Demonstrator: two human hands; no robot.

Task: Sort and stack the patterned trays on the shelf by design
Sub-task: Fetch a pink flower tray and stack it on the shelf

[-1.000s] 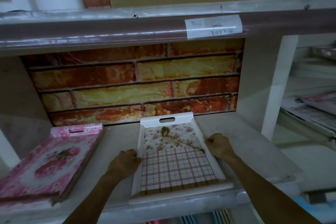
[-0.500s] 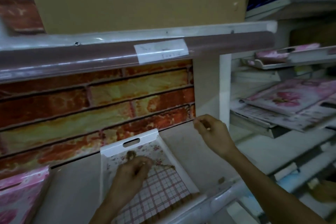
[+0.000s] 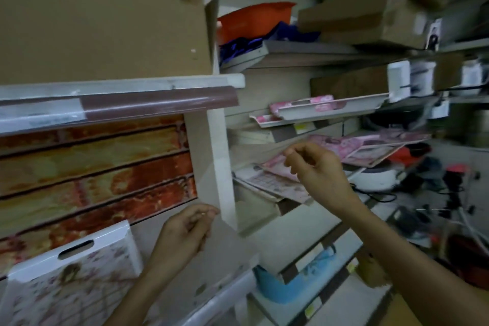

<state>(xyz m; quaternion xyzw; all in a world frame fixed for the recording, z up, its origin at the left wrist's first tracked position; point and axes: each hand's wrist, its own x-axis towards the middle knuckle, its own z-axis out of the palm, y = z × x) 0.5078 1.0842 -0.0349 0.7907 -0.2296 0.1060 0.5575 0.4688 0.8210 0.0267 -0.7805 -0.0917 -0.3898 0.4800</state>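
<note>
Lower left of the frame: plaid tray (image 3: 71, 278) lying on the shelf (image 3: 227, 254), no hand on it. Centre right: mixed trays (image 3: 280, 182) piled askew in the neighbouring bay. Step judged: fetching the next tray. Right hand (image 3: 315, 167) raised before that pile, fingers loosely curled, holding nothing. Left hand (image 3: 182, 235) hovering beside the divider, likewise relaxed and empty. Next move calls for picking a matching design and sliding it free.

The tray (image 3: 71, 272) at the shelf's front left corner looks like smooth white plastic with a matt printed floral base. The shelf edge strip (image 3: 158, 103) is glossy brown plastic. The back panel (image 3: 92, 167) shows a glossy brick print. The box (image 3: 100, 13) above is matt brown cardboard.
</note>
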